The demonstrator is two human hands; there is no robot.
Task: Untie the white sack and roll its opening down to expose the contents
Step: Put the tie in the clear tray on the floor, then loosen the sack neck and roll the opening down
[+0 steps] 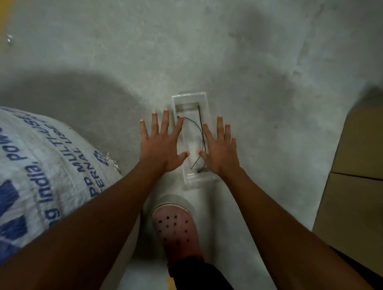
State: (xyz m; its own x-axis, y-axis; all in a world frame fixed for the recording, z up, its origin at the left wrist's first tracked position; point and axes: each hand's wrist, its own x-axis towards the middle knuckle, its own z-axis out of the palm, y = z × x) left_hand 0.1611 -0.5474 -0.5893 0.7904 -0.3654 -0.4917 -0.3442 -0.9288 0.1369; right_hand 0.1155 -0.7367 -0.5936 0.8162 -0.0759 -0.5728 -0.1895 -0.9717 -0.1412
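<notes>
**Sack off to the left, both hands out front and empty**

Here we are, looking down over the person's arms. Both hands are spread flat, fingers fanned wide, palms down, and neither has hold of anything. The left hand (164, 144) and the right hand (219, 147) hover side by side over a clear plastic tray (191, 96) on the concrete floor (248, 53), with a thin black wire (196, 127) curving inside it. Whether the palms touch the tray or float above it, I can't tell from here.

Now the thing that matters: the white sack (32, 175) isn't under the hands at all. It sits well to the person's left, bulging into the lower-left of view, blue lettering running across its woven skin. The left forearm passes right alongside it, so the left hand is plainly the nearer one; the right has to cross the body to get there. The sack's length seems to run off the left edge, away from the tray. A frayed corner (110, 162) pokes out near the left wrist, but the tied mouth isn't visible, so which end holds the knot I can't say.

A pink clog (176, 230) is planted below the tray, a cardboard box (365, 180) on the right. My read: nothing's untied yet, and the next move calls for a swing left.
</notes>
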